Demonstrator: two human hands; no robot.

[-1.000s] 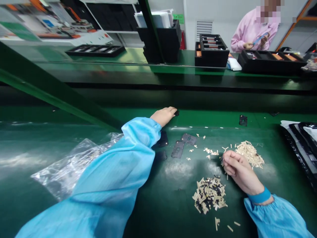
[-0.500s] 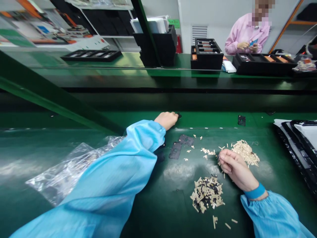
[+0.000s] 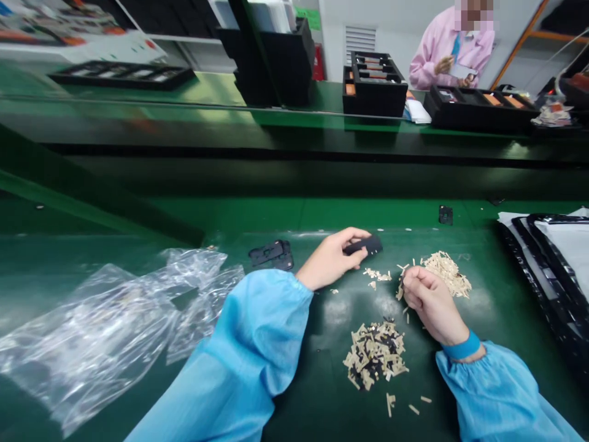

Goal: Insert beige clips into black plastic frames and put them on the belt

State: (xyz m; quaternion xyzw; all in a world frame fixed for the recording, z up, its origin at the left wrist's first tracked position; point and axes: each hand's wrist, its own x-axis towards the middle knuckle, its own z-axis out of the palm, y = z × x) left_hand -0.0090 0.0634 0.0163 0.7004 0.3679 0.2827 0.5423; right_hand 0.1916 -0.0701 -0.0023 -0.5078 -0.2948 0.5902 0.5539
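Note:
My left hand point(image 3: 334, 261) is closed on a flat black plastic plate point(image 3: 365, 245) with small holes along one edge, held low over the green table. To the right, my right hand point(image 3: 432, 304) is pinched, and whatever is between its fingertips is too small to make out. Beside those fingers lies a heap of small beige strips point(image 3: 445, 273). A few loose beige bits point(image 3: 377, 276) lie between the hands. Nearer to me is a mixed heap of beige and black pieces point(image 3: 377, 355). Several more black plates point(image 3: 271, 253) overlap left of my left hand.
Clear plastic bags point(image 3: 115, 325) spread over the left side. Black-and-white packages point(image 3: 547, 258) are stacked at the right edge. A small black part point(image 3: 445, 214) lies farther back. A green post point(image 3: 83, 190) slants across the left. Beyond a ledge with black trays point(image 3: 375, 92), a person in pink stands.
My left hand has come back from the table's far side, and the black plate now shows in it. My right hand stays pinched near the beige heap. The view has shifted slightly.

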